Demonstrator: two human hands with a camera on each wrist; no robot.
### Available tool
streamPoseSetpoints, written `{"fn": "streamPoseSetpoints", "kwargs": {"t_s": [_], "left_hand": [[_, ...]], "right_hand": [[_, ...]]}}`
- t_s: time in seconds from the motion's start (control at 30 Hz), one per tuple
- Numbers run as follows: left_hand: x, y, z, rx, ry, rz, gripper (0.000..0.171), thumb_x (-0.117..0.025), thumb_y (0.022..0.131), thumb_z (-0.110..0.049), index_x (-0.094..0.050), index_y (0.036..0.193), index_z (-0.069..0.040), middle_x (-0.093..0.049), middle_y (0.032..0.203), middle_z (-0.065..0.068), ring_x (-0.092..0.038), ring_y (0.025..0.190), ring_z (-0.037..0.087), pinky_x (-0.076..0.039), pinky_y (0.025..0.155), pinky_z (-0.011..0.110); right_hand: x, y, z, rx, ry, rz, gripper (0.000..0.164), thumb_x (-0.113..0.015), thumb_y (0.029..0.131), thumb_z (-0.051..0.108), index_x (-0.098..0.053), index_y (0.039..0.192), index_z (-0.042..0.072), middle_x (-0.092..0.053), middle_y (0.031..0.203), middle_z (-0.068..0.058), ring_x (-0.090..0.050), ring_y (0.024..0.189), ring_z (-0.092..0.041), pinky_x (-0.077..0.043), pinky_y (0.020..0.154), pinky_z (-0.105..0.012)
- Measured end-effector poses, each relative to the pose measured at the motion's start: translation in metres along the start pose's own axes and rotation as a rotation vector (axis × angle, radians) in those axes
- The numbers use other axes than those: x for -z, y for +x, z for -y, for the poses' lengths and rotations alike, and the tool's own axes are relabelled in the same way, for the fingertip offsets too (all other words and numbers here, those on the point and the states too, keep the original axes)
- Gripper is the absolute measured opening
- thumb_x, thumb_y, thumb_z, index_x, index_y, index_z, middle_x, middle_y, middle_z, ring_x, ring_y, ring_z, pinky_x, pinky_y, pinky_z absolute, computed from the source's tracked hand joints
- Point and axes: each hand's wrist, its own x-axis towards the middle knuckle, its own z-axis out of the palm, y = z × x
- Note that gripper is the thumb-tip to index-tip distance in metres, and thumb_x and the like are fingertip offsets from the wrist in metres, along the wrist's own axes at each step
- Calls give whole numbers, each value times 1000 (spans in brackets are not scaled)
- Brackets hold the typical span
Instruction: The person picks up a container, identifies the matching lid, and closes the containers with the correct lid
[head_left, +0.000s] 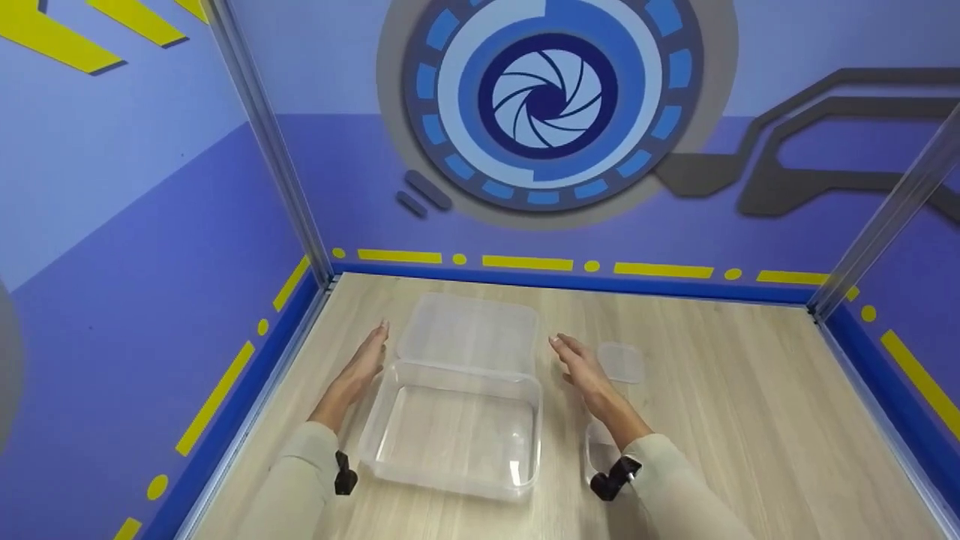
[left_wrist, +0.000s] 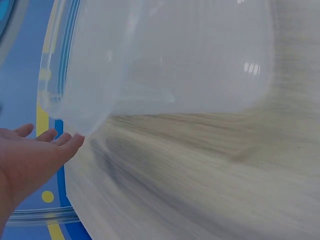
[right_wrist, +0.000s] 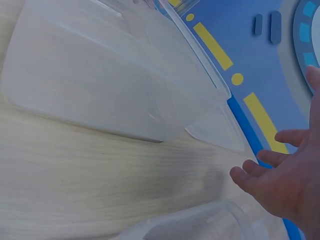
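Observation:
A large clear plastic box (head_left: 450, 480) stands upright on the wooden table, its top uncovered and nothing inside. Just behind it lies a flat translucent lid (head_left: 471, 330). My left hand (head_left: 364, 362) is held along the left side of the box near its back corner, fingers straight, with nothing in it. On the opposite side my right hand (head_left: 585, 369) faces inward, fingers extended and apart from the wall. Both wrist views show loosely spread fingers beside the box. A small clear container (head_left: 598, 435) is partly hidden beneath my right forearm.
A small translucent lid (head_left: 624, 361) lies right of my right hand. Blue printed panels (head_left: 345, 172) wall in the back and sides, joined by metal corner posts (head_left: 277, 142). Bare wooden tabletop (head_left: 750, 420) stretches to the right.

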Motion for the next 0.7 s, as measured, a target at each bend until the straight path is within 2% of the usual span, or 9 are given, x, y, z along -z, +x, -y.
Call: {"fn": "streamPoseSetpoints", "kwargs": {"t_s": [0.27, 0.47, 0.7], "left_hand": [[7, 4, 12, -58, -35, -48, 79, -20, 114, -57, -7, 169, -2, -9, 175, 24, -6, 162, 41, -10, 130, 57], [7, 5, 12, -58, -63, -20, 81, -19, 113, -60, -8, 169, -2, -9, 175, 24, -7, 162, 42, -9, 129, 58], [1, 11, 12, -26, -100, 15, 87, -22, 111, -66, -11, 169, -2, -9, 175, 25, -7, 162, 42, -8, 130, 56]], "right_hand": [[-9, 3, 1, -40, 82, 12, 89, -56, 105, 60, -27, 165, 0, -23, 172, -24, -22, 158, -45, -23, 126, -62], [-13, 8, 2, -60, 146, 18, 88, -53, 108, 56, -23, 164, -5, -22, 170, -28, -21, 157, -48, -23, 125, -62], [-15, 8, 1, -86, 169, 25, 96, -52, 105, 65, -22, 165, -4, -22, 170, -30, -23, 156, -49, -25, 124, -64]]}}
